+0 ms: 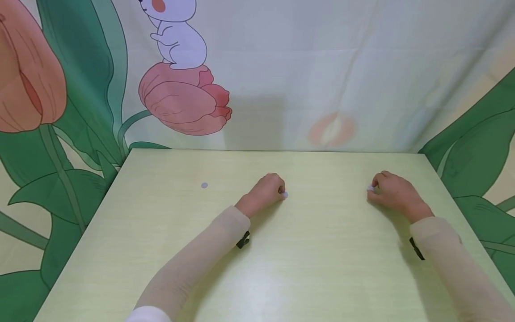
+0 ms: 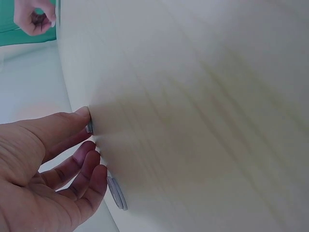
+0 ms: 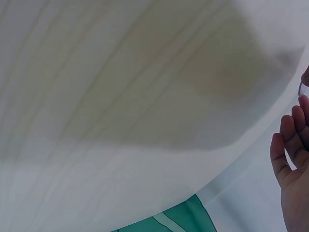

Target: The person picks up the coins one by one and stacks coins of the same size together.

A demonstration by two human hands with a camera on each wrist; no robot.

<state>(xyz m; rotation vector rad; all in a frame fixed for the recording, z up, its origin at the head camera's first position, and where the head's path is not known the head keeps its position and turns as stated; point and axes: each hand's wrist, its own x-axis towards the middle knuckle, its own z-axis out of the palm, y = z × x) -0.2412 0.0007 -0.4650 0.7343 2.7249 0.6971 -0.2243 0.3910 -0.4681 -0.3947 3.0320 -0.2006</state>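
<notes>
In the head view my left hand (image 1: 266, 193) is low over the middle of the table, pinching a small silvery coin (image 1: 284, 195) between thumb and fingertips. The left wrist view shows that coin (image 2: 90, 126) edge-on. Two thin grey coins (image 2: 117, 193) seem to lie stacked on the tabletop past the fingers; from the head they appear as one pale disc (image 1: 204, 185), left of the hand. Over on the right, my right hand (image 1: 396, 192) pinches another coin (image 1: 371, 188). Only its thin rim (image 3: 301, 89) shows at the right wrist view's edge.
The pale wooden table (image 1: 322, 259) ends at a straight back edge. Behind it hangs a cloth (image 1: 281, 58) printed with tulips, leaves and a white animal. Dark straps (image 1: 243, 240) show at both wrists.
</notes>
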